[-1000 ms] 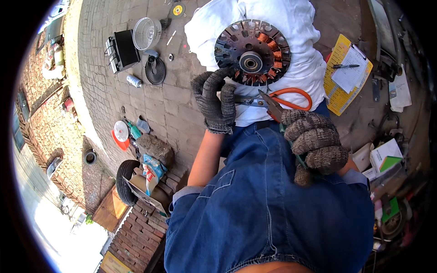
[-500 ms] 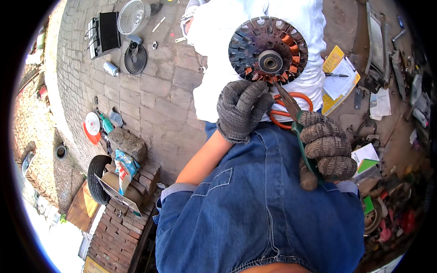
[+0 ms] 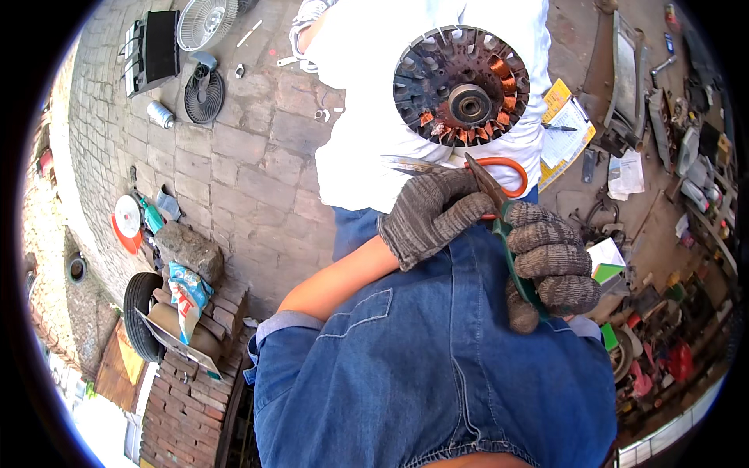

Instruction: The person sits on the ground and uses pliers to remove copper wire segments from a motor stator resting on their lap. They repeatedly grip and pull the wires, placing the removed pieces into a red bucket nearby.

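A round, dark slotted motor core (image 3: 437, 82) with cut copper windings along its right and lower rim rests on white cloth (image 3: 363, 93) over my lap. My right hand (image 3: 550, 261), in a grey knitted glove, is wrapped round green-handled pliers (image 3: 485, 184), their rusty jaws pointing up toward the core, apart from it. Beside the jaws is my gloved left hand (image 3: 437, 212), fingers bent and thumb stretched toward the pliers; anything in its grasp is hidden. Scissors with orange handles (image 3: 515, 173) lie under the left hand, blades showing on its left.
On the paving at left are a fan grille (image 3: 207, 23), a black fan blade (image 3: 204, 97), a black box (image 3: 154, 51) and a spray can (image 3: 161, 115). A tyre (image 3: 143, 316) leans by bricks. To the right lie a clipboard with papers (image 3: 568, 144) and piled scrap parts (image 3: 686, 359).
Both hands have drawn down away from the core's lower rim, the pliers with them. The scissors' blades now show left of my left hand. My view has shifted slightly to the right.
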Motion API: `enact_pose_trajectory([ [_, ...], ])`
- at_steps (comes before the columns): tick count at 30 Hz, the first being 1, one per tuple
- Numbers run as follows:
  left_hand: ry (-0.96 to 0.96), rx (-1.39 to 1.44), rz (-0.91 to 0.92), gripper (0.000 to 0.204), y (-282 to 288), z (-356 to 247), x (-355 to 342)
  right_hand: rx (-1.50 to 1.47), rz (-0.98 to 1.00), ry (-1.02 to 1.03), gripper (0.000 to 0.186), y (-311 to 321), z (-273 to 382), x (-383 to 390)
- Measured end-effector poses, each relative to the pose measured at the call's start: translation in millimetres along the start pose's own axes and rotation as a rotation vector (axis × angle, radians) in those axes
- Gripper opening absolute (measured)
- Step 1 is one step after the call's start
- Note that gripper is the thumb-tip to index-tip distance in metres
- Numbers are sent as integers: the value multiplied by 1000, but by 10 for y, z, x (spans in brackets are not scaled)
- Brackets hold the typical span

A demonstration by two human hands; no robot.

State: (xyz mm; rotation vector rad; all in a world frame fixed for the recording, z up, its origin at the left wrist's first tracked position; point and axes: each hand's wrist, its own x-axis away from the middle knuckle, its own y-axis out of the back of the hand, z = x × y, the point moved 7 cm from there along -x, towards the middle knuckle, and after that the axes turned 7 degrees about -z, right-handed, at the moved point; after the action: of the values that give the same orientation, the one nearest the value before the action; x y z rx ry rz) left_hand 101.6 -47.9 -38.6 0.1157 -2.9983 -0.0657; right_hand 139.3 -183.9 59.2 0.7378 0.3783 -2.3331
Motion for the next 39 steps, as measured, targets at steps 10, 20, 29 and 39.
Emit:
enact_pose_trajectory([
  [10, 760, 801, -146, 27, -179, 410, 142, -100, -757, -805, 41, 163, -158, 500],
  [20, 372, -8, -9, 42, -206, 225, 192, 100, -291, -1428, 24, 66, -612, 1204],
  [29, 402, -354, 121, 72, -246, 131, 423, 306, -50, -1178, 38, -14, -781, 1501],
  [39, 260, -286, 42, 70, -318, 192, 520, 729, 232, -563, 41, -111, -629, 1317],
])
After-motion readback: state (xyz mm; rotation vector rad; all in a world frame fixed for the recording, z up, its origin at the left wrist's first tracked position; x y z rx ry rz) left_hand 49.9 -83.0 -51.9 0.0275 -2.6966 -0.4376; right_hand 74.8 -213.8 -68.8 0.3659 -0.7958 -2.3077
